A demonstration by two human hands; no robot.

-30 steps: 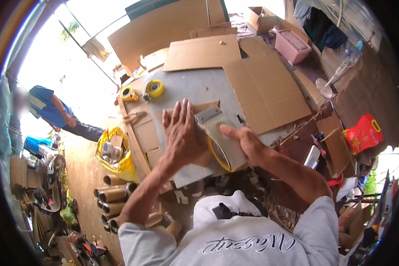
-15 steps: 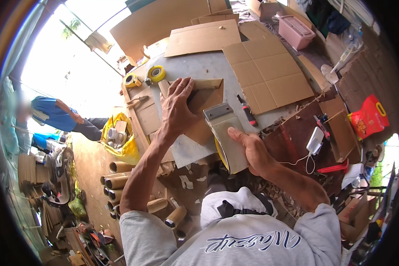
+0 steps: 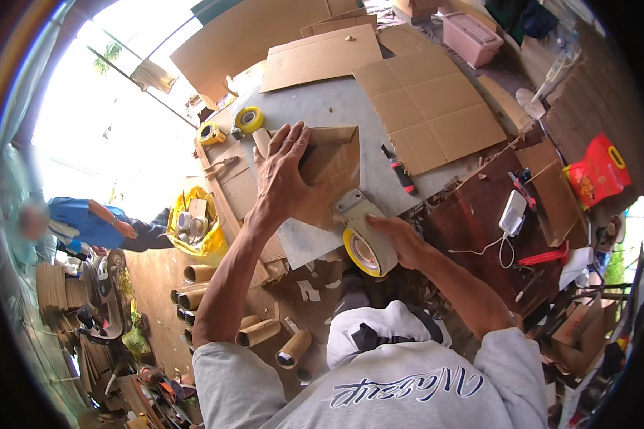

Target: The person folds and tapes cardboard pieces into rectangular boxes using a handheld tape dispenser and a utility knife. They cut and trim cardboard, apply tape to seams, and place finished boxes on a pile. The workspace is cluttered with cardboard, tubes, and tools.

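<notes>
Tape dispenser: the pale tape dispenser [image 3: 368, 230] is at the near right corner of the cardboard piece, its toothed end aimed up and left; in view it overlaps the corner, but whether it touches cannot be told.
Tape roll: a yellow-rimmed tape roll [image 3: 362, 252] sits in its underside, facing the wearer; no loose strand can be made out.
Right hand: the right hand [image 3: 399, 242] is wrapped around the dispenser body, thumb along the top.
Cardboard piece: a folded cardboard piece [image 3: 336, 175] with a raised far edge and a shadowed hollow rests on the worktop [image 3: 304, 243], close to its near edge.
Left hand: the left hand [image 3: 283, 175] lies spread over the left part of that piece, fingers extended toward the far edge – not clenched, gripping nothing that shows.
Steadying: a broad palm seems the right hold here; light, even pressure should stop the piece sliding without crushing the hollow.
Blade care: the toothed end is best kept clear of the left fingers, with the wrist tilted so the roll can turn freely – and the tape kept square to the cardboard edge.
Beside the work: a red-and-black tool [image 3: 402, 175] lies to the right, near a large flattened cardboard sheet [image 3: 436, 114].
Far left: another yellow tape roll [image 3: 249, 119] and a second dispenser [image 3: 210, 133].
Floor: cardboard tubes [image 3: 257, 332] and a yellow bag [image 3: 215, 243].
Beyond: a person in blue [image 3: 96, 222].
</notes>
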